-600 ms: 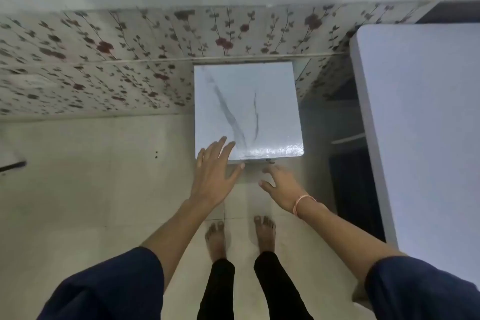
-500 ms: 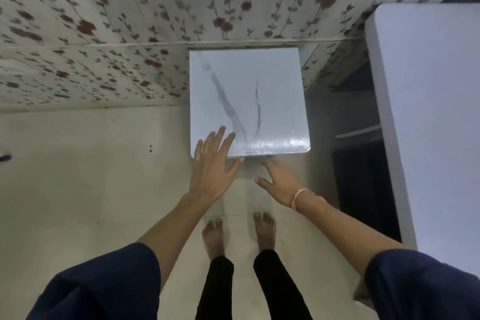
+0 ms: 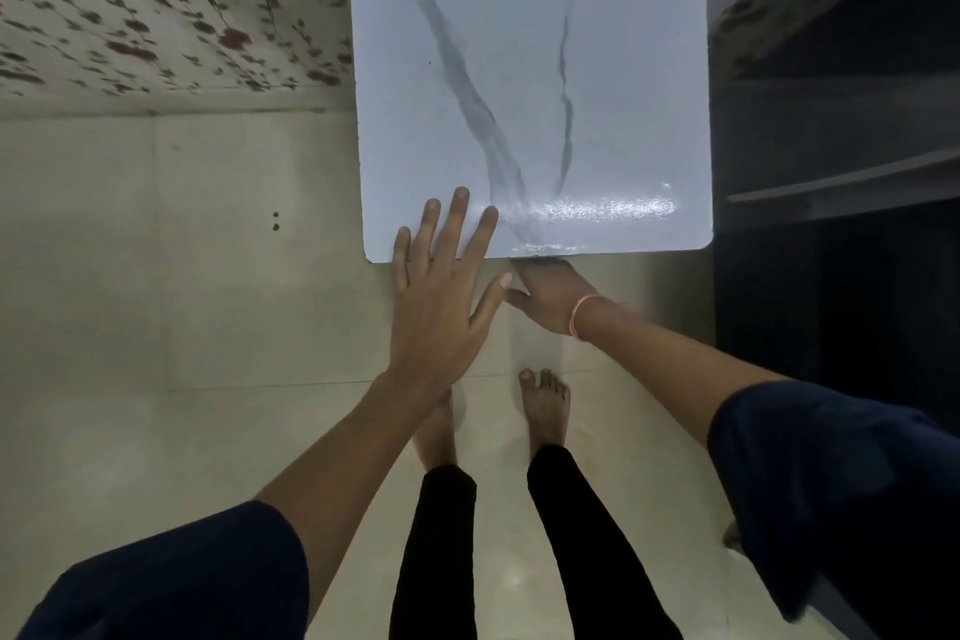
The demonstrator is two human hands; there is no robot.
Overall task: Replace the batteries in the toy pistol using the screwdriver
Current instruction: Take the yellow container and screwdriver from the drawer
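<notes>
A glossy white marble-patterned table (image 3: 530,83) stands on a pale tiled floor (image 3: 156,276) against a floral-papered wall (image 3: 156,0), with dark shelving (image 3: 841,161) to its right.

This looks like a room in a home. The wall (image 3: 156,0) carries a covering printed with red flowers and leafy twigs, and the floor (image 3: 156,276) is laid with large pale glossy tiles. A small square table (image 3: 597,68) with a white, grey-veined marble-look top stands against that wall. To the right is dark furniture with a shelf (image 3: 841,182), its make unclear. The person stands barefoot (image 3: 545,405) on the tiles, in dark trousers, as people do indoors at home.
</notes>
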